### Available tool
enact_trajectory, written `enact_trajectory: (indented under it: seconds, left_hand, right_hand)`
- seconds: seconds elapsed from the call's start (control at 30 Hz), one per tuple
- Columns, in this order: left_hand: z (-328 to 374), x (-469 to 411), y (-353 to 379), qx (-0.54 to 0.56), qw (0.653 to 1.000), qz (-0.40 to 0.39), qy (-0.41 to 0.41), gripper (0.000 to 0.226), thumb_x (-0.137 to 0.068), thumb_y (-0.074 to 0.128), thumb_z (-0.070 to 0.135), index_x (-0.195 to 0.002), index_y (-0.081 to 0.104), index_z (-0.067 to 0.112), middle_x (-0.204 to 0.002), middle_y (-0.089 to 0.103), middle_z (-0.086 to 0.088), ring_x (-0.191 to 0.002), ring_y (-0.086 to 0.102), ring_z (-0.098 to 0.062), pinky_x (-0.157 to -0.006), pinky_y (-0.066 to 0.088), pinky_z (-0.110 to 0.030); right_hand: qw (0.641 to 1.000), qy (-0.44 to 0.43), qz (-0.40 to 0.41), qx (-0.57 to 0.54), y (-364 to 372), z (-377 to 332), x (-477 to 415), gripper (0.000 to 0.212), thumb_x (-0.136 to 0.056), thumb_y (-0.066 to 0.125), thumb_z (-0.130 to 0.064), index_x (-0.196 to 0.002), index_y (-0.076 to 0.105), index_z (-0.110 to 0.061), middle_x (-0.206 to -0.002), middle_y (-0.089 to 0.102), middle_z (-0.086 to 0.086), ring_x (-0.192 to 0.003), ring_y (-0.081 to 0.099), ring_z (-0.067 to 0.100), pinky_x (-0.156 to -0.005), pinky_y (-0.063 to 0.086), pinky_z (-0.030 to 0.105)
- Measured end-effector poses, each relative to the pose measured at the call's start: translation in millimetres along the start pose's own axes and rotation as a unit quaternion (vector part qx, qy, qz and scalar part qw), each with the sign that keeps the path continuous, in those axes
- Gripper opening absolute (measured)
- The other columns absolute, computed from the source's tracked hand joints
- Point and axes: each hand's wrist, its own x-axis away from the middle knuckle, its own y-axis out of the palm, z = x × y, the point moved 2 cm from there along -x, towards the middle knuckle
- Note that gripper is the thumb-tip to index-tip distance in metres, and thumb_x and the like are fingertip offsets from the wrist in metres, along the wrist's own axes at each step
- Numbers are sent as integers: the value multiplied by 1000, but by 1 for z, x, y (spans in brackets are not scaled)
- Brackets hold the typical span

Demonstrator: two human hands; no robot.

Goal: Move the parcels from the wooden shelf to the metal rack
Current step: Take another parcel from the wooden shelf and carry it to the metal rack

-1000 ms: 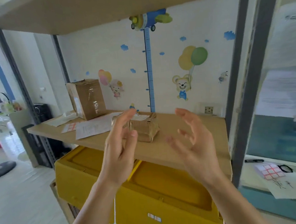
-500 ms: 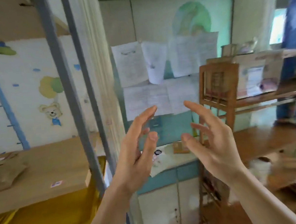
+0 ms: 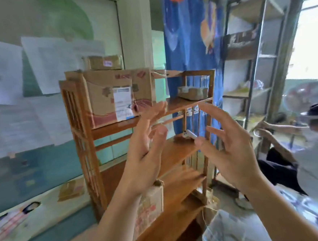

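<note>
Hands, left (image 3: 143,151) and right (image 3: 229,149), empty and spread, nearing shelf (image 3: 84,144) for another pickup; next: bracketing box (image 3: 113,99) both sides.

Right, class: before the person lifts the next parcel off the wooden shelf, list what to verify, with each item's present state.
1. Left hand empty: ok.
2. Right hand empty: ok.
3. Large brown cardboard box with white label on the slatted wooden shelf, within view: ok.
4. Smaller box stacked on top; may slip: not ok.
5. Grey metal rack has free space: cannot tell, blurred.
</note>
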Motion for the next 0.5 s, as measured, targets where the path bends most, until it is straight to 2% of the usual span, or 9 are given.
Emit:
enact_trajectory:
  seconds: [0.07,0.1,0.2,0.27,0.33,0.43,0.5]
  left_hand:
    - [-15,-25,32,12,1000,-11,-4,40,-106,48,21,-146,49,23,-152,57,1,-143,52,-13,-114,44,-31]
    - [-24,-39,46,8,1000,-18,-2,41,-106,48,21,-146,49,26,-152,57,2,-143,52,-11,-113,45,-29]
    - [-56,-82,81,4,1000,-29,-12,42,-104,49,25,-146,49,29,-153,57,5,-143,52,-7,-114,44,-29]
    - [-84,-109,99,5,999,-29,-23,42,-104,49,26,-147,49,27,-153,57,5,-142,52,-6,-114,43,-29]
    - [-119,-135,115,1,999,-31,-41,43,-104,48,30,-147,49,26,-152,56,9,-141,51,-2,-114,43,-24]
    - [-180,-178,139,-14,996,-40,-75,45,-107,49,34,-151,47,24,-154,53,11,-144,48,-3,-113,42,-20]
    - [-217,-209,156,-20,993,-50,-101,48,-107,48,35,-154,41,24,-157,48,9,-147,45,-9,-114,41,-27]
  right_hand:
    - [1000,17,0,16,-21,29,-20,62,-86,74,-16,-144,56,-20,-126,56,-50,-118,53,-26,-95,46,8]
    - [999,20,1,25,-29,43,-32,63,-85,74,-19,-145,55,-21,-129,57,-47,-121,52,-25,-97,47,10]
    - [999,32,11,42,-42,87,-67,65,-83,71,-26,-145,55,-24,-145,58,-23,-136,47,-13,-108,47,26]
    - [998,44,20,44,-44,122,-87,64,-85,74,-24,-145,55,-24,-147,58,-17,-138,48,-8,-109,49,33]
    - [997,59,30,50,-44,160,-110,62,-88,76,-17,-146,55,-23,-147,58,-15,-136,50,-5,-109,50,37]
    - [995,73,37,62,-38,221,-154,59,-89,75,-18,-144,56,-25,-140,59,-20,-127,50,-17,-105,52,29]
    - [993,92,43,57,-31,262,-188,54,-90,74,-20,-140,58,-27,-136,62,-18,-126,53,-12,-101,53,29]
